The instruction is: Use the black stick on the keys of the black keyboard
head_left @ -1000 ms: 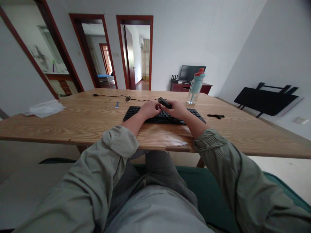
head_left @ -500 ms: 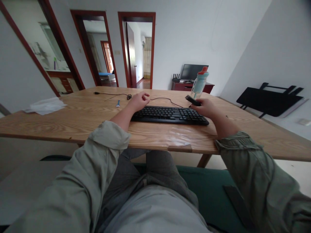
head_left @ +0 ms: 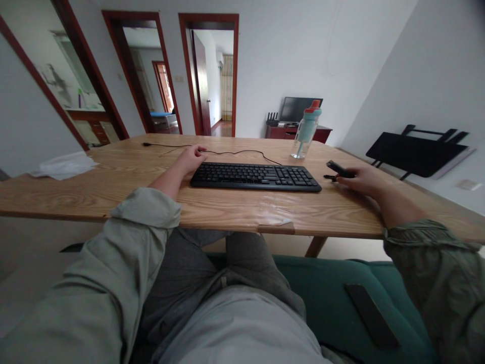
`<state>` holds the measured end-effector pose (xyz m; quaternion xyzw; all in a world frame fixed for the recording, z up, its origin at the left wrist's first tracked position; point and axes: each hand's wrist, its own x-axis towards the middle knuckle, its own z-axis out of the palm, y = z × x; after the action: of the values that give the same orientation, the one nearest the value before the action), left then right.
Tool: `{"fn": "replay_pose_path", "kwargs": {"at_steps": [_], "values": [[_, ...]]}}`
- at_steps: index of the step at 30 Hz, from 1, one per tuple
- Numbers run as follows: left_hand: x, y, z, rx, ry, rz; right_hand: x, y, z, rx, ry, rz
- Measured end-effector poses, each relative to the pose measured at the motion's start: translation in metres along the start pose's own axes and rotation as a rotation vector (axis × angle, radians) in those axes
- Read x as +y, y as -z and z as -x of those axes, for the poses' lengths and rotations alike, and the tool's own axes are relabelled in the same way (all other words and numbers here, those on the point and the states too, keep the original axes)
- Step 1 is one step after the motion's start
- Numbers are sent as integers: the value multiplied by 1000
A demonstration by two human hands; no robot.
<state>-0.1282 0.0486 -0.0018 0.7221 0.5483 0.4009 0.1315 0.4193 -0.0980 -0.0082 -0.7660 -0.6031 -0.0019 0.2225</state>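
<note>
My right hand (head_left: pixel 364 181) is closed around a black handheld object (head_left: pixel 340 169), fingers wrapped about its near end; the far end projects forward and to the left of the grip, tilted up from the tabletop. A small black strip (head_left: pixel 329 177) sits just ahead of the fingertips, below the projecting end; contact between the strip and the fingers cannot be determined.

My left hand (head_left: pixel 192 158) is positioned at the far left corner of the black computer keyboard (head_left: pixel 255 177), palm down, fingers partly curled. Whether it grips anything cannot be determined. A thin black cable (head_left: pixel 242 151) runs to both sides of this hand, with its plug (head_left: pixel 146 144) to the left of and beyond the fingers.

The keyboard lies flat between my two hands, numeric keypad toward the right hand. The wooden table (head_left: pixel 227 207) supports it. A clear bottle (head_left: pixel 305 131) with a red and teal top stands upright beyond my right hand and to its left. A crumpled white sheet (head_left: pixel 66 165) lies well to the left of my left hand. Below my right hand, a dark flat panel (head_left: pixel 371 314) rests on the green seat (head_left: pixel 329 293).
</note>
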Motion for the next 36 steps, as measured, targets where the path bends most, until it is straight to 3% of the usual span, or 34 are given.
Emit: {"fn": "replay_pose_path", "kwargs": {"at_steps": [4, 10, 20, 30, 36], "values": [[5, 0, 3, -7, 18, 9, -3, -1, -1, -99, -83, -32], [8, 1, 6, 1, -7, 18, -3, -2, 1, 27, -41, -57], [3, 0, 4, -15, -30, 31, 6, -9, -7, -59, -60, -104], [6, 1, 8, -18, -51, 40, 3, -9, -4, -20, -55, -106], [4, -3, 5, -20, -47, 28, -11, -3, 1, 171, -2, -192]]}}
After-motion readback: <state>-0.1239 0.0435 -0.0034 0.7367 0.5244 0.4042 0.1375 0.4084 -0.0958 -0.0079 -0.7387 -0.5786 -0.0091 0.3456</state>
